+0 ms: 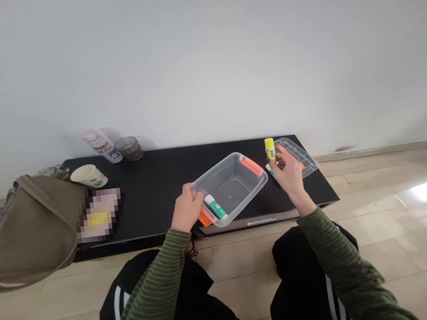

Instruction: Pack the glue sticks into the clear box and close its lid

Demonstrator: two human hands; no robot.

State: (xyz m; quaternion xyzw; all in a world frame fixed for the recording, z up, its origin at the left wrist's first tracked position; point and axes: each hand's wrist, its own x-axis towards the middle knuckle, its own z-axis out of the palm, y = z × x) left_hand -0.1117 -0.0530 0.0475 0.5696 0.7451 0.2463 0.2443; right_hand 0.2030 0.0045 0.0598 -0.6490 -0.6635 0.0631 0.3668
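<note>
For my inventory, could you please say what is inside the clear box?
A green-and-white tube lies near the box's left end; anything directly beneath it is hidden.

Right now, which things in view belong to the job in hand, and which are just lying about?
Likely in use:
clear plastic box, gripped by the left hand
green glue stick inside it
yellow glue stick in the right hand
green item partly hidden by that hand
clear lid

Apparently lying about:
brown bag
paper cup
spray can
dark glass tumbler
blurred item
</note>
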